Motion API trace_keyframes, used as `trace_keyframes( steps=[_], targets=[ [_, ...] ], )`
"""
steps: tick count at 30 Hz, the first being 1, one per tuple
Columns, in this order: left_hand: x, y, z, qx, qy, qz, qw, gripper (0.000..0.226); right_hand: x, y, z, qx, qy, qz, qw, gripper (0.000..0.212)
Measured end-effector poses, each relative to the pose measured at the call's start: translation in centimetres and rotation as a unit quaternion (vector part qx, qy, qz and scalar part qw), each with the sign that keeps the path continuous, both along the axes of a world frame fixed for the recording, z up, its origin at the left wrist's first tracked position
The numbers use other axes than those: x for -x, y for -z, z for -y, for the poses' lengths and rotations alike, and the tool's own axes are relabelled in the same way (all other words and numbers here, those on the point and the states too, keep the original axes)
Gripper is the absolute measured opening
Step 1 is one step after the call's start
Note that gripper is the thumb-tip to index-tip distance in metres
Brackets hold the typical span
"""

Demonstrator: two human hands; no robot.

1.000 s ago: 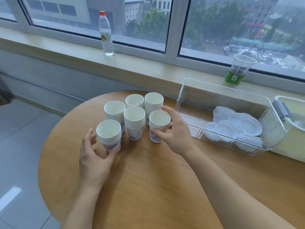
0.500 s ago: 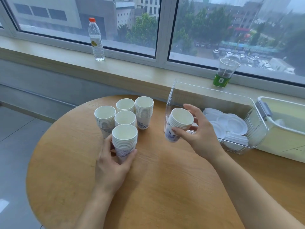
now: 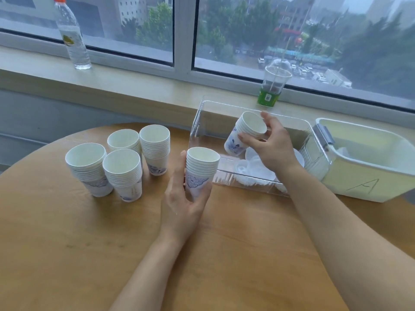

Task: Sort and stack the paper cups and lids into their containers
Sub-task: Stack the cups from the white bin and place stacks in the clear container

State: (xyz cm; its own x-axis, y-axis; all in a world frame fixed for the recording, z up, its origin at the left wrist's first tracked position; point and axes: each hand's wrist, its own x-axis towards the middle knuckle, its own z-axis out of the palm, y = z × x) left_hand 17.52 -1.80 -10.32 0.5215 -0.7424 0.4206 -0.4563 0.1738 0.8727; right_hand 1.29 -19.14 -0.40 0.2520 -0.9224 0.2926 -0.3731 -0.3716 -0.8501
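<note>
My right hand (image 3: 272, 143) grips a stack of paper cups (image 3: 243, 133), tilted, over the clear plastic bin (image 3: 202, 113). White lids (image 3: 256, 167) lie on the bin's floor under it. My left hand (image 3: 183, 198) holds a second stack of cups (image 3: 201, 169) upright, just left of the bin's near corner. Several more stacks of white cups with blue print (image 3: 121, 158) stand on the round wooden table (image 3: 67, 243) at the left.
A pale yellow bin marked "A" (image 3: 363, 173) stands right of the clear one, with a grey latch. On the window sill stand a water bottle (image 3: 71, 37) and a plastic drink cup with a green band (image 3: 272, 86). The table's left edge drops to the floor.
My right hand has lifted its cup stack from the table and carried it right, over the clear bin. My left hand has carried another stack right, toward the bin.
</note>
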Motion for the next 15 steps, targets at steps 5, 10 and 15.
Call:
trace_keyframes(
  steps=[5,10,15],
  targets=[
    [-0.4,1.5,1.1,0.008,-0.003,-0.001,1.000,0.086,-2.5,1.3,3.2,-0.031,-0.005,-0.038,0.999,0.086],
    [-0.1,1.4,1.7,0.017,0.002,0.013,1.000,0.085,-4.9,2.8,6.1,-0.046,-0.012,-0.066,0.997,0.089],
    [-0.1,1.8,1.9,0.032,0.019,0.033,0.999,0.083,-6.8,3.6,8.5,-0.040,-0.005,-0.093,0.995,0.091]
  ],
)
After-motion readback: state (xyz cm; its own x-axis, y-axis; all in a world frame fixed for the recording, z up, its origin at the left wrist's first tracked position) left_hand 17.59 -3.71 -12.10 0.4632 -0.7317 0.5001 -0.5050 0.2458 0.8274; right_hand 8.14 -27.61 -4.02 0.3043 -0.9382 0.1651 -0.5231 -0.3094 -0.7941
